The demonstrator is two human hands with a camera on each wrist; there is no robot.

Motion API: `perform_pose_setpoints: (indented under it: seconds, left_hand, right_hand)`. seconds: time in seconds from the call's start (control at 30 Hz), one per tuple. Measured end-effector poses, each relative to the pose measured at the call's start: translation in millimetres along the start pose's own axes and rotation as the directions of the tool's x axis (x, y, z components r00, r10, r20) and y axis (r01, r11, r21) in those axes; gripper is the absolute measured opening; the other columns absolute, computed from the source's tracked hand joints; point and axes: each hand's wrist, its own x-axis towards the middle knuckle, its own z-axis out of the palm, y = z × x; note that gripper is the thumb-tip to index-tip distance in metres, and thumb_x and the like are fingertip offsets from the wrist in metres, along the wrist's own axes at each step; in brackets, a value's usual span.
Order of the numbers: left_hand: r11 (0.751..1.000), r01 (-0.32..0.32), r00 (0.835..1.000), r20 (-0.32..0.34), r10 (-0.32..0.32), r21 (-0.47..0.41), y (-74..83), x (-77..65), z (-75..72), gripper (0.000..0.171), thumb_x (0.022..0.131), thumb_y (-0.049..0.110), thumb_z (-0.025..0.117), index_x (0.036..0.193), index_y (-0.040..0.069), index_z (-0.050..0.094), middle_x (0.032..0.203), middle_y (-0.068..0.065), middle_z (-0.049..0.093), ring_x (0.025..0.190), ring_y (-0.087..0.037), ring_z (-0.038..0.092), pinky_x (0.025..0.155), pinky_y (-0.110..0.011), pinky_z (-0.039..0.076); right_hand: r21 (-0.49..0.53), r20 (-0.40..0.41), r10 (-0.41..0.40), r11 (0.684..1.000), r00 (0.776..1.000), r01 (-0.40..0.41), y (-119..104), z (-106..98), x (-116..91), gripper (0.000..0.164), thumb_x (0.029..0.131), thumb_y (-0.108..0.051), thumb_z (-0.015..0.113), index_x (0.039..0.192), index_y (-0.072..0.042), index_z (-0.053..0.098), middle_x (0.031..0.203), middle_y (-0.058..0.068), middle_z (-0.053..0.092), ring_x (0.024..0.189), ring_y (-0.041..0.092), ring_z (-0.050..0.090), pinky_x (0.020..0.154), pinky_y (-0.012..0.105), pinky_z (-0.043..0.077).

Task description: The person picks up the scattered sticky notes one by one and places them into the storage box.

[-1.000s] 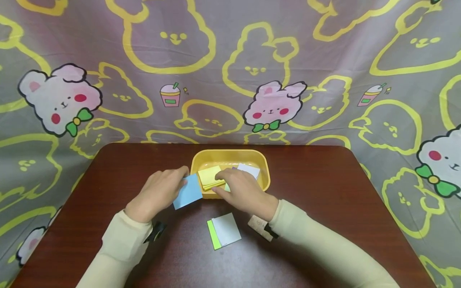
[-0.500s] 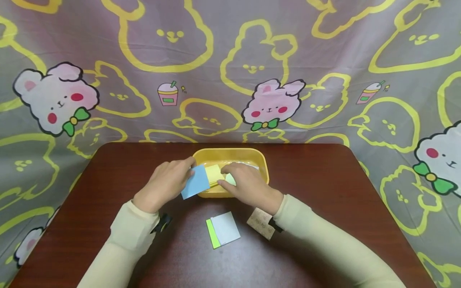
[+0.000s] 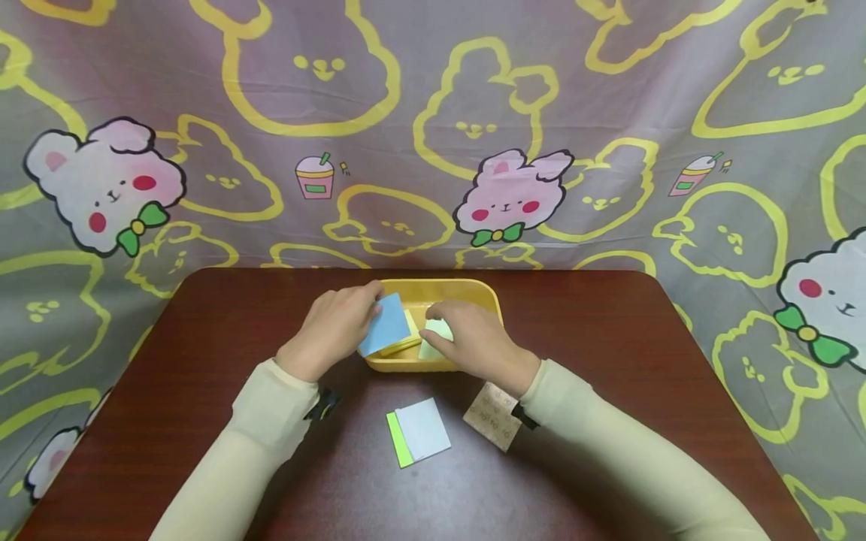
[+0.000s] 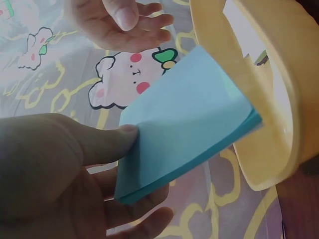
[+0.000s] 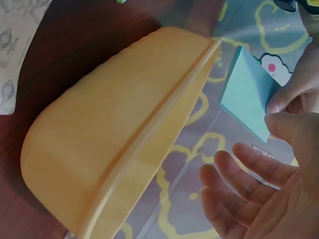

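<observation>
My left hand [image 3: 331, 330] pinches a blue sticky-note pad [image 3: 387, 324] over the left part of a yellow plastic basket [image 3: 413, 366]. In the left wrist view, the thumb lies on top of the blue pad [image 4: 184, 119] and fingers show beneath it. My right hand [image 3: 480, 342] hovers over the basket's right part, fingers loosely bent. The right wrist view shows nothing between the fingers of this right hand [image 5: 254, 194]. Inside the basket are a yellow pad [image 3: 406, 344], partly covered by the blue one, and a pale green pad [image 3: 429, 350], partly behind my right hand.
On the brown table [image 3: 582, 330], in front of the basket, a grey-white pad [image 3: 424, 428] lies over a bright green one [image 3: 399, 439]. To their right is a brown patterned square [image 3: 489, 417], partly under my right wrist. A printed curtain [image 3: 406, 165] hangs behind the table.
My left hand has carried the blue pad rightward and farther away, from the basket's left edge to above its inside. The right hand has shifted slightly right, still holding nothing.
</observation>
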Motion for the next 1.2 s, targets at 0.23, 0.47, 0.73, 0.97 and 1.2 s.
perform_pose_setpoints:
  seconds: [0.23, 0.47, 0.73, 0.97, 1.2]
  left_hand:
    - [1.000, -0.004, 1.000, 0.016, 0.004, -0.004, -0.3, 7.9, 6.9, 0.010, 0.091, 0.018, 0.059, 0.096, 0.010, 0.056, 0.069, 0.000, 0.054, 0.055, -0.017, 0.048, 0.047, -0.034, 0.038]
    - [1.000, 0.024, 0.999, 0.035, -0.024, -0.008, -3.7, 13.9, 16.4, 0.009, 0.091, 0.018, 0.057, 0.097, 0.010, 0.057, 0.073, -0.002, 0.057, 0.059, -0.018, 0.050, 0.049, -0.034, 0.040]
    - [0.999, 0.033, 0.994, 0.104, -0.035, 0.018, -4.7, 20.4, 26.0, 0.008, 0.092, 0.019, 0.056, 0.097, 0.012, 0.059, 0.074, -0.001, 0.058, 0.062, -0.019, 0.051, 0.051, -0.036, 0.040]
    - [0.999, 0.029, 0.985, 0.169, -0.035, 0.035, -4.8, 24.7, 34.4, 0.005, 0.093, 0.017, 0.055, 0.092, 0.013, 0.058, 0.075, -0.001, 0.057, 0.062, -0.020, 0.052, 0.053, -0.038, 0.041]
    - [0.999, 0.028, 0.982, 0.188, -0.032, 0.023, -4.9, 27.6, 42.2, 0.006, 0.092, 0.016, 0.055, 0.094, 0.012, 0.059, 0.078, -0.002, 0.060, 0.065, -0.020, 0.053, 0.056, -0.040, 0.044]
  right_hand:
    - [0.021, -0.005, 0.016, 1.000, 1.000, -0.015, 6, 0, 0, 0.034, 0.089, -0.040, 0.057, 0.103, -0.011, 0.068, 0.097, 0.000, 0.068, 0.089, 0.013, 0.061, 0.075, 0.033, 0.049]
    - [0.010, 0.008, 0.041, 0.999, 0.999, -0.041, 16, 4, 2, 0.035, 0.090, -0.041, 0.055, 0.102, -0.011, 0.069, 0.098, 0.000, 0.068, 0.091, 0.012, 0.061, 0.073, 0.034, 0.050]
    - [-0.011, 0.036, 0.084, 0.996, 0.996, -0.083, 23, 6, 3, 0.031, 0.088, -0.040, 0.058, 0.102, -0.014, 0.069, 0.099, -0.003, 0.067, 0.091, 0.012, 0.062, 0.070, 0.033, 0.051]
    - [-0.009, 0.048, 0.091, 0.996, 0.995, -0.091, 25, 7, 3, 0.033, 0.089, -0.039, 0.057, 0.104, -0.013, 0.069, 0.101, 0.000, 0.068, 0.090, 0.013, 0.062, 0.069, 0.033, 0.051]
    - [-0.014, 0.064, 0.095, 0.995, 0.993, -0.094, 26, 11, 3, 0.033, 0.088, -0.040, 0.058, 0.105, -0.013, 0.069, 0.099, -0.001, 0.068, 0.088, 0.013, 0.062, 0.067, 0.034, 0.051]
